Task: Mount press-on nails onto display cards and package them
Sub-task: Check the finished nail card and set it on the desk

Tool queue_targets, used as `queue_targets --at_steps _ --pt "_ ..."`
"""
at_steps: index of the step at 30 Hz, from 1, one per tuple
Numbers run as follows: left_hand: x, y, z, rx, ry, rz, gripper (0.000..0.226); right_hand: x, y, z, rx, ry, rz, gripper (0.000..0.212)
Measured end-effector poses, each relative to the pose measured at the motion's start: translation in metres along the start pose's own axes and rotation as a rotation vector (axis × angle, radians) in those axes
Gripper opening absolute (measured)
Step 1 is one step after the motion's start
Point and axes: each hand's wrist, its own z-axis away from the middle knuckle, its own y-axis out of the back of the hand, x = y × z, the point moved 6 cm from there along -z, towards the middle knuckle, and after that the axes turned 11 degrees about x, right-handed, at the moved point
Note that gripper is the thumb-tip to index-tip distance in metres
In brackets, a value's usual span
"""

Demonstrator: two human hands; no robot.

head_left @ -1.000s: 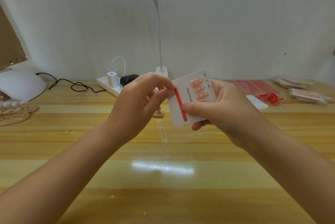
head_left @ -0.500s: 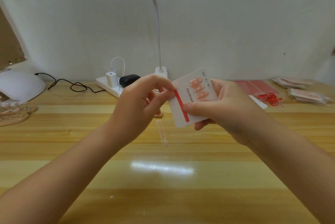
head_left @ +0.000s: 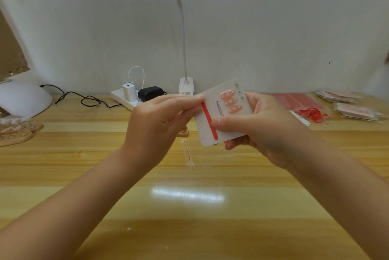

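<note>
Right hand (head_left: 259, 127) grips display card (head_left: 207, 131); left hand (head_left: 155, 125) pinches red strip (head_left: 208, 119) end

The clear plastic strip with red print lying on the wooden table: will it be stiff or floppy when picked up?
The clear plastic strip with red print looks thin and see-through, so probably floppy and very light. It lies flat on the wooden table, so fingers may slide over it.

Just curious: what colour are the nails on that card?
Peachy pink nails with small white dots, seen in the head view.
</note>
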Motion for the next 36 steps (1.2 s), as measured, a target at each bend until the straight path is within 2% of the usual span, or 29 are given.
queue_targets --at_steps 10,18,24,27,31,36 --pt "0.000 0.000 0.002 0.034 -0.042 -0.128 0.015 0.002 -0.004 0.002 -0.003 -0.017 -0.072 0.023" --pt "0.003 -0.002 -0.005 -0.054 -0.115 -0.318 0.026 0.006 -0.005 0.002 0.009 0.025 0.056 0.025" --pt "0.005 -0.006 -0.002 -0.042 -0.168 -0.417 0.026 0.013 -0.002 -0.003 0.009 -0.038 -0.006 0.025" --pt "0.002 -0.006 0.000 -0.019 -0.143 -0.402 0.026 0.020 0.002 -0.008 0.000 -0.095 -0.057 0.037" --pt "-0.001 -0.010 0.005 -0.015 -0.105 -0.356 0.027 0.033 0.017 -0.019 0.061 -0.137 -0.110 0.033" --pt "-0.016 -0.005 0.002 0.035 0.133 -0.226 0.020 0.056 0.042 -0.031 0.179 -0.137 0.070 0.033"
